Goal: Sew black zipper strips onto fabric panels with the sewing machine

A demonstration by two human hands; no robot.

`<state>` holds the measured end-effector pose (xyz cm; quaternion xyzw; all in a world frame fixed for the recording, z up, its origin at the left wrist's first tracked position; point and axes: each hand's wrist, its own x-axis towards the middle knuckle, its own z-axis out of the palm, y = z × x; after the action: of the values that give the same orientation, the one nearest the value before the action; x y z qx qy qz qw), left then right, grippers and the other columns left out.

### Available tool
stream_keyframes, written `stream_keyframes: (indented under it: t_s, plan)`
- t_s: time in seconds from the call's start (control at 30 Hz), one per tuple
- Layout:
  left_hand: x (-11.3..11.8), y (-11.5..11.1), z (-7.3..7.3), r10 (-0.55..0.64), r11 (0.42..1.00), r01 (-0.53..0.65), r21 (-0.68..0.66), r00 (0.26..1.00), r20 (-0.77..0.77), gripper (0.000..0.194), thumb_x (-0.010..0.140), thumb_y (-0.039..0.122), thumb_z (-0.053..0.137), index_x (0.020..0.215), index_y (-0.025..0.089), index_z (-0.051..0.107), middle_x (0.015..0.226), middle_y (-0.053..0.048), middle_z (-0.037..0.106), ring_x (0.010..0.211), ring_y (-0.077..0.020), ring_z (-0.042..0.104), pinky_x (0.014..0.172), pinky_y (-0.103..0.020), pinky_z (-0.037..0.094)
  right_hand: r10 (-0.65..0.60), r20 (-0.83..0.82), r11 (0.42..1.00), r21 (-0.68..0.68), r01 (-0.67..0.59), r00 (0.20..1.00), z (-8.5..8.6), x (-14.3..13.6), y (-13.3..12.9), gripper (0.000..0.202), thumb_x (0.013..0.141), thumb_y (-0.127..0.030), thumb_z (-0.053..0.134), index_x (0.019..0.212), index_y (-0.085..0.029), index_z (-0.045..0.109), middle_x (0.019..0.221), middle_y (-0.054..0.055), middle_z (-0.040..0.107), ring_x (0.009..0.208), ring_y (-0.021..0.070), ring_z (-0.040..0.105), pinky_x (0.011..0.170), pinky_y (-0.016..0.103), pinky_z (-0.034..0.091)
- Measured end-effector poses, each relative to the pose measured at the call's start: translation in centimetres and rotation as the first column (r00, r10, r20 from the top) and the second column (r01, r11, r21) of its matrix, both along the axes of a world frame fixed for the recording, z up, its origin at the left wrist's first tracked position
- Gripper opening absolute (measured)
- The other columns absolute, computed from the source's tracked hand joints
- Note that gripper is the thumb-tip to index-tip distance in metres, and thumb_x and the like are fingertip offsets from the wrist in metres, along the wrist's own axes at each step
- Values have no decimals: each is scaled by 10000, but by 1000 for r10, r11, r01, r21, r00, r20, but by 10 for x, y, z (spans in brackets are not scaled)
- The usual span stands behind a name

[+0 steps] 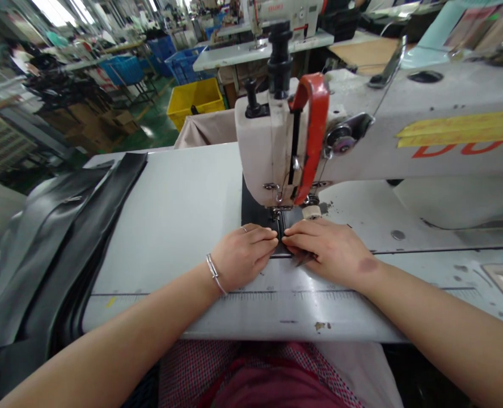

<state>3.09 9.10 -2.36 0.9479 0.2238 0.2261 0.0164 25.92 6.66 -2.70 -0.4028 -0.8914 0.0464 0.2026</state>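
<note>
Your left hand (245, 255): fingers extended, unclenched, pressing black piece (256, 208). Your right hand (334, 249): fingers half-curled, touching it, over metal tool (304, 259); grip unclear. Piece: under sewing machine (257, 150), long axis pointing away from bench (174, 198) front edge.

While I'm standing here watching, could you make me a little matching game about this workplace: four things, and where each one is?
Things:
1. Black material
2. Red lever
3. Bracelet
4. Yellow crate

Places:
A. Around the left wrist
B. Beyond the far edge of the white table
C. Mounted on the sewing machine's head
D. Flat beneath that machine head, at the fingertips

Right pairs: 1-D, 2-C, 3-A, 4-B
</note>
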Motion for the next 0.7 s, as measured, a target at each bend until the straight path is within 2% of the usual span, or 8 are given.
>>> stream_keyframes:
  t_s: [0.23,0.53,0.7]
  plan:
    - [5,9,-1,35,999,-35,25,999,3,210,913,152,495,1071,115,627,1091,-85,646,1040,-190,599,947,-344,513,-66,52,997,-48,68,996,1,-3,4,252,905,-241,495,1113,-207,633,1153,30,643,1047,212,564,850,344,477]
    - [8,23,-4,116,991,-116,-69,993,-9,186,890,165,513,1045,144,614,1097,-76,633,1043,-196,591,941,-354,499,-209,188,975,-35,219,960,4,-6,12,366,858,-298,521,1217,-268,584,1105,57,651,900,233,607,651,326,468]
    - [8,24,-5,128,988,-128,-91,992,-9,174,891,168,509,1035,139,603,1102,-76,628,1053,-193,586,950,-353,492,-213,200,974,-36,224,956,4,-7,14,405,848,-288,516,1250,-265,560,1131,57,641,916,228,604,647,313,465]
